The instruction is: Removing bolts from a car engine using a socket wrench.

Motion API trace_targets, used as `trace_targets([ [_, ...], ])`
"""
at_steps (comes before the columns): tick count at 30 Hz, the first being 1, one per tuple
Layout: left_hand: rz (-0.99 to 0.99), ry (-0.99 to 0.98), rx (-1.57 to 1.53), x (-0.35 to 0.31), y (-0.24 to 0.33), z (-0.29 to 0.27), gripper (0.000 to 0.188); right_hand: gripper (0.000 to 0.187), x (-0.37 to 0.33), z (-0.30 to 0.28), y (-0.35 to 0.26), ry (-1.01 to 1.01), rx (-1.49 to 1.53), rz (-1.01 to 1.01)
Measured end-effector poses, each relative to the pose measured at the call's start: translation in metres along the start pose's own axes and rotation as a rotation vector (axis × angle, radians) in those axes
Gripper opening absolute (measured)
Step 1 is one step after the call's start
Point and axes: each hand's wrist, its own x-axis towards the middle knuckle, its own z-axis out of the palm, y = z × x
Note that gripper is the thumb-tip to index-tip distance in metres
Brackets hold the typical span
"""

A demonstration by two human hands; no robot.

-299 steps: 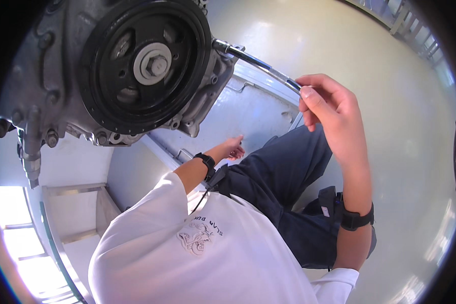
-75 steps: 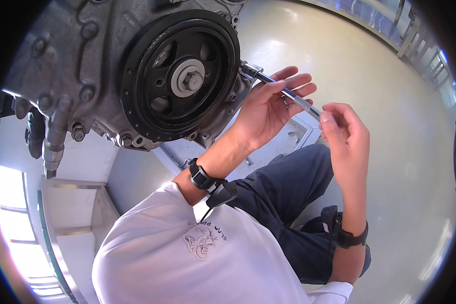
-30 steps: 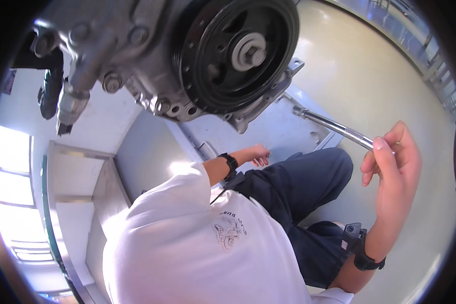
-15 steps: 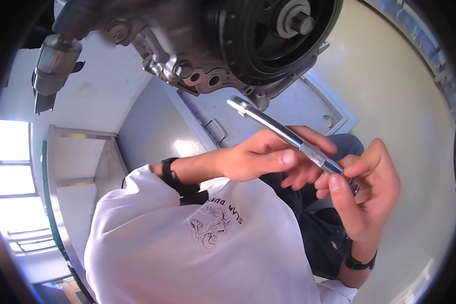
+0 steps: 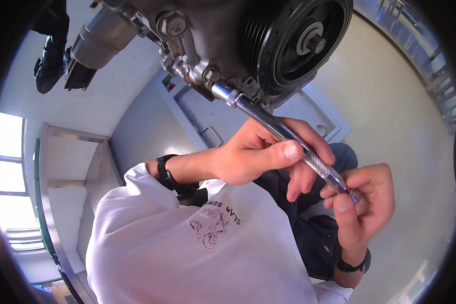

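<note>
A chrome socket wrench (image 5: 263, 117) with a knurled grip slants from the engine down toward my right. My left hand (image 5: 258, 157) is closed loosely around its middle, thumb along the near side and fingers curled behind. At the lower end of the handle, my right hand (image 5: 365, 202) pinches the tip between thumb and fingers. The wrench's upper end lies just below a hex bolt (image 5: 212, 74) on the engine (image 5: 197, 38); whether they touch, I cannot tell. Right of it sits a black ribbed crankshaft pulley (image 5: 289, 50) with a bolt in its centre.
A silver cylindrical part (image 5: 104, 38) juts from the engine's left side, near a black connector (image 5: 50, 63). Below the engine is a grey metal panel (image 5: 202, 109) with a handle. Shelving (image 5: 68, 157) and a window (image 5: 10, 177) are on the left.
The wrench's upper end has moved from below the engine up beside the bolt. Both hands keep hold of the wrench. The engine now appears shifted right and larger.
</note>
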Motion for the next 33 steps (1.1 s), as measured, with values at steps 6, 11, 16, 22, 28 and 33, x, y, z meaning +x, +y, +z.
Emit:
trace_targets([
  [6, 0.017, -0.065, -0.039, 0.004, 0.007, 0.004, 0.048, 0.029, -0.006, -0.009, -0.003, -0.033, -0.037, -0.082],
  [11, 0.027, -0.074, -0.048, 0.006, 0.012, 0.003, 0.049, 0.039, -0.002, -0.015, -0.011, -0.094, -0.270, -0.316],
  [16, 0.083, -0.231, -0.108, 0.004, 0.012, -0.006, 0.045, 0.036, -0.001, 0.003, -0.020, -0.103, -0.707, -0.785],
  [22, 0.018, -0.129, -0.242, 0.004, 0.019, 0.001, 0.037, 0.028, -0.013, -0.001, -0.037, -0.150, -0.539, -0.400],
  [28, 0.184, -0.101, -0.201, 0.004, 0.011, -0.003, 0.033, 0.019, -0.002, 0.009, -0.020, 0.024, -0.812, -0.877],
  [33, 0.046, -0.052, -0.148, 0.002, 0.020, -0.005, 0.028, 0.020, -0.006, 0.006, -0.037, -0.093, -0.617, -0.467],
])
